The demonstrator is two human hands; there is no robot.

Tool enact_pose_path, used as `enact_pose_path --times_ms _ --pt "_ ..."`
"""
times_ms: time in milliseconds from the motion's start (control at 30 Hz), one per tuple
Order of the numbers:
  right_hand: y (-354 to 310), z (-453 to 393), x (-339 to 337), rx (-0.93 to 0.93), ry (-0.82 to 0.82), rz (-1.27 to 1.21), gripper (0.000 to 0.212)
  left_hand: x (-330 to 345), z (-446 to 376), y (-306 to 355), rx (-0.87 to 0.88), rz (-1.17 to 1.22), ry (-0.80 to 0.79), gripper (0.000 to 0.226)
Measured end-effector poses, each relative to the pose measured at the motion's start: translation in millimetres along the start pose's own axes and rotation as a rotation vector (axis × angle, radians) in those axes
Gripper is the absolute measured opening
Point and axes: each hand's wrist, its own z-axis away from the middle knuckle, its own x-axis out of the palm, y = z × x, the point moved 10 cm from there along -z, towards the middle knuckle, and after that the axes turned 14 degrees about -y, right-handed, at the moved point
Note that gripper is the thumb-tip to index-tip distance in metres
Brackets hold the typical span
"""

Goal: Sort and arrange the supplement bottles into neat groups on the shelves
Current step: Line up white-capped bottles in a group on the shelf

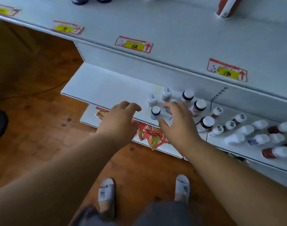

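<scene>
Several small supplement bottles stand on the white middle shelf [107,88]. A blue-labelled bottle [155,112] with a white cap sits near the shelf's front edge, between my hands. Behind it are two white bottles [152,99] and dark bottles with white caps [199,106]. My right hand [177,123] hovers over this cluster with its fingers spread, hiding a bottle underneath. My left hand [120,118] is at the shelf's front edge, left of the blue bottle, fingers loosely curled and holding nothing. Further right stand more white-capped bottles [247,129] and red ones [276,151].
The upper shelf [172,30] overhangs, carrying yellow price labels [133,44] and two dark bottles at its far edge. Red packets [153,137] lie on the lower shelf under my hands. Wooden floor [41,111] spreads to the left; my slippered feet [106,191] stand below.
</scene>
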Motion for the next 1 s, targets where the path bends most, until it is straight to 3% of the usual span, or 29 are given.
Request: enact_pose_path --times_ms 233,433,600,700,867,1000 --pt "77 -98 95 0.213 -0.110 0.132 0.045 77 -142 -57 0.154 -0.214 -0.150 0.049" --pt "141 -185 110 0.260 0.000 0.163 0.032 129 -239 -84 0.128 -0.088 -0.085 0.051" --pt "184 -227 127 0.260 -0.175 0.092 0.028 163 -293 -87 0.164 -0.075 -0.045 0.056" --pt "187 -247 129 0.213 -0.189 0.049 0.027 176 -312 -90 0.180 0.146 0.006 0.054" --pt "151 -252 115 0.090 -0.044 -0.176 0.020 148 -296 -108 0.174 0.589 0.169 0.034" --pt "91 -225 110 -0.015 -0.012 -0.285 0.022 105 -238 -121 0.143 0.728 0.132 0.049"
